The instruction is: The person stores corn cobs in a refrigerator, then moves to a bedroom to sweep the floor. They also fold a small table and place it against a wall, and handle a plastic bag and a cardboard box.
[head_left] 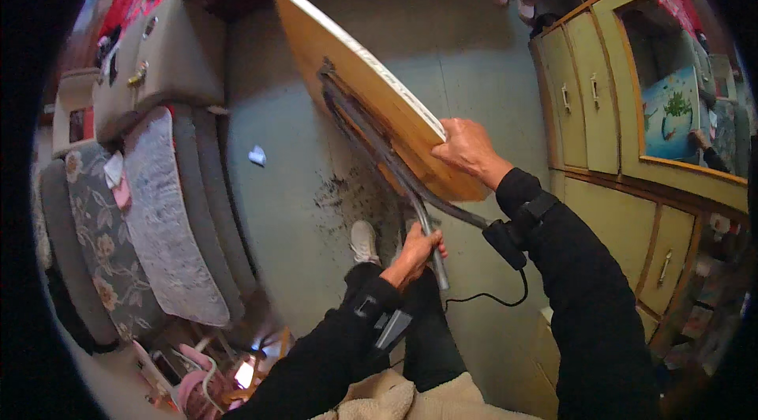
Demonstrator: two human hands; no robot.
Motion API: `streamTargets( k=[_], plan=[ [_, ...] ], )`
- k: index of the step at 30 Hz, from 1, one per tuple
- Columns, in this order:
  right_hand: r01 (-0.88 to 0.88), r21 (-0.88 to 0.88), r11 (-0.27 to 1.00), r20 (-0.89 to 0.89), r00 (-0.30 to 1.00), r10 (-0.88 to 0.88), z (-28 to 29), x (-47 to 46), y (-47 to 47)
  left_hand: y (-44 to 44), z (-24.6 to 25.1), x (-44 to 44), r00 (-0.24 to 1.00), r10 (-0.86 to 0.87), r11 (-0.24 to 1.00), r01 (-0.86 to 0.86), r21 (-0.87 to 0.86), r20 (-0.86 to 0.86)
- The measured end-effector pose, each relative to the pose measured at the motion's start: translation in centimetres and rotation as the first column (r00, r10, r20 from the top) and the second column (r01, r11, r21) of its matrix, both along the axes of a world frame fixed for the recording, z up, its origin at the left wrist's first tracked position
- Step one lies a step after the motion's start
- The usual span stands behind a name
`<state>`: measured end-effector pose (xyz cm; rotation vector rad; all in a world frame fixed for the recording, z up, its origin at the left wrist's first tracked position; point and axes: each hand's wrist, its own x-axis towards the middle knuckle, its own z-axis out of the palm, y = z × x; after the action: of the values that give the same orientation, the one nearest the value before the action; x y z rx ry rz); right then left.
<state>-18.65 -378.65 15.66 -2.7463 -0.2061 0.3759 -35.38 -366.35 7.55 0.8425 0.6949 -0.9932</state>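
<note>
A folding table with a wooden top [379, 70] and metal tube legs [379, 142] is tilted in front of me, its brown underside and light edge showing. My right hand [468, 147] grips the edge of the top at its near right corner. My left hand [417, 251] is closed around a metal leg tube near its lower end. The legs lie close along the underside. Part of the underside is hidden behind the legs.
On the left stands a sofa [204, 207] with a pale cover. At the right is a yellowish cabinet [586, 94] with a mirror [681, 100]. A crumpled white paper [257, 156] and dark crumbs [337, 195] lie on the floor. Slippers [524, 2] are at the top right.
</note>
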Motion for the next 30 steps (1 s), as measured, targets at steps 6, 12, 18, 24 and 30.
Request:
streamTargets(
  k=[6, 12, 18, 24, 30],
  plan=[
    [0.140, 0.184, 0.973, -0.106, 0.987, -0.122, 7.4, -2.0, -3.0, 2.3, 8.8, -2.7, 0.963, -0.199, 0.978, 0.206, -0.022, 0.184],
    [0.219, -0.055, 0.974, -0.067, 0.973, -0.223, 21.7, -10.1, -7.3, 0.4, 18.0, -7.4, 0.864, -0.477, 0.819, 0.504, -0.275, 0.160],
    [0.394, -0.288, 0.873, -0.081, 0.898, -0.433, 32.5, -21.1, -9.0, -3.6, 25.7, -14.5, 0.663, -0.710, 0.513, 0.718, -0.471, 0.238],
    [0.542, -0.285, 0.791, -0.137, 0.793, -0.593, 42.3, -35.5, -7.0, -1.0, 35.1, -21.1, 0.253, -0.902, -0.017, 0.789, -0.614, 0.349],
    [0.804, -0.388, 0.450, -0.330, 0.335, -0.883, 44.1, -50.5, -2.9, 2.2, 39.2, -26.5, -0.298, -0.838, -0.539, 0.587, -0.605, 0.457]
  ],
)
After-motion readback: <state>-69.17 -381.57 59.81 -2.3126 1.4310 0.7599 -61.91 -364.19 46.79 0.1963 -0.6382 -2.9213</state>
